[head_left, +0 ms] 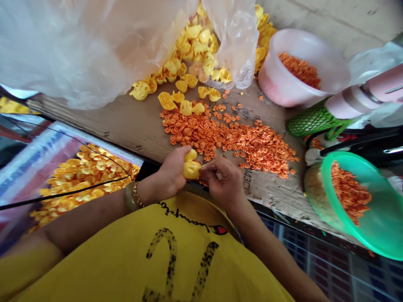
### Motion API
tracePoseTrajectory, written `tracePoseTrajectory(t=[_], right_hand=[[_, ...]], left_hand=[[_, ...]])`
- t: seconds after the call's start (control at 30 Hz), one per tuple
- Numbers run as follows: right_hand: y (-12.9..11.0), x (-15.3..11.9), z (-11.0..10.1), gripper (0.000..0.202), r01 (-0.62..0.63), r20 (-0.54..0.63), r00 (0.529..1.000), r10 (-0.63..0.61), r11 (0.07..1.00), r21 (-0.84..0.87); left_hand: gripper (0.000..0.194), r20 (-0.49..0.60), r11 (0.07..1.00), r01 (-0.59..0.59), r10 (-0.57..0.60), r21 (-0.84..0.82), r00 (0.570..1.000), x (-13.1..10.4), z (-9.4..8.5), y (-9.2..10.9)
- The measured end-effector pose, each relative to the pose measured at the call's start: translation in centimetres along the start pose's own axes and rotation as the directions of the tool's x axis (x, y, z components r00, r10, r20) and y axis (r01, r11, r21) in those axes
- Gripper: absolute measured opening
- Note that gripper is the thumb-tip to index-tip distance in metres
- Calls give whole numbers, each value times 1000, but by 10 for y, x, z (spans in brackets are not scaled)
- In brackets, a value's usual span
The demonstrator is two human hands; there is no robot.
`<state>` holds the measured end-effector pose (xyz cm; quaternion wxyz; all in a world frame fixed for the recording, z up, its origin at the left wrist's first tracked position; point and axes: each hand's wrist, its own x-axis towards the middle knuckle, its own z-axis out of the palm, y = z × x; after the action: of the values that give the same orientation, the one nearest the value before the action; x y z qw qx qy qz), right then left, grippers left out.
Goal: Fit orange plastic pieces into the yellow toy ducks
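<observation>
My left hand is closed around a small yellow plastic duck shell, holding it just over the front edge of the cardboard-covered table. The fingers of my right hand are pinched together against the shell's right side; what lies between the fingertips is too small to make out. Just beyond both hands spreads a pile of small orange plastic pieces, shaped like duck beaks. Several more yellow duck shells lie at the far edge of that pile, some joined in pairs.
A clear plastic bag spills yellow shells at the back. At right stand a pinkish-white tub and a tilted green bowl, both with orange pieces, and a pink bottle in green netting. Below left, a container holds yellow parts.
</observation>
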<state>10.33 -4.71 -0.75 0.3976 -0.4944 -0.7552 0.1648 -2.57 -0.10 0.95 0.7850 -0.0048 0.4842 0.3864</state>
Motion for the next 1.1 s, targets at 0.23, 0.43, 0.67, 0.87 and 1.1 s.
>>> tracePoseTrajectory(t=[0.23,0.43,0.67,0.87,1.1], right_hand=[[6,-8,-4,11,-128,142,985,98,966,225],[12,-7,-24,36,-500,274,859,433,827,259],[-3,-8,-10,33,-441,510,794,331,891,109],[-4,-18,-3,37,-660,599,683,418,705,259],[-10,-20,-2,34,-582,548,732,405,790,192]], left_hand=[[25,-20,992,19,-16,121,1000,0,-5,-1],[17,-11,991,-24,25,135,1000,-2,-6,-2],[13,44,929,-245,243,276,969,-11,-2,-8],[22,39,902,-298,302,312,953,-15,1,-12],[18,76,895,-300,291,330,954,-19,8,-13]])
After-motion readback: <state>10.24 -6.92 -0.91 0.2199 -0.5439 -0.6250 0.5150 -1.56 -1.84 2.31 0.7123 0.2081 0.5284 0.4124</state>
